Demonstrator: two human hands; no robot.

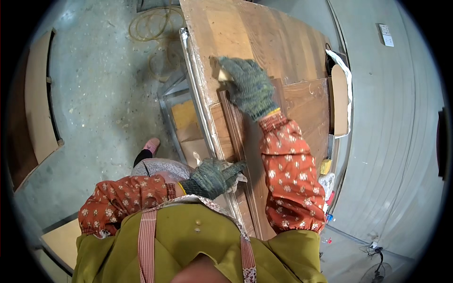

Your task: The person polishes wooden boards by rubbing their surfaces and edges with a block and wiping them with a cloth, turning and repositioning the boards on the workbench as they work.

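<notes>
**Two gloved hands on a wooden door panel**

The right hand (245, 87), in a grey-green knitted glove, reaches toward twelve o'clock and closes its fingers around a small pale block (222, 74), pressing it flat onto the large brown wooden door panel (264, 42); the block sits at the panel's left side, just beside the metal edge rail (193, 80) of the desk, seemingly so the rubbing pressure bears down on supported wood; the left hand (212, 177), gloved alike, lies at six o'clock of the panel, clenched on a crumpled whitish rag (236, 170) and apparently steadying the near end; a narrow moulded wooden strip (233, 127) runs between the two hands; at nine o'clock, below the rail, a metal frame (181, 113) holds flat tan boards (186, 122); coiled yellowish hose (151, 26) lies on the concrete floor (94, 94) at eleven o'clock.
</notes>
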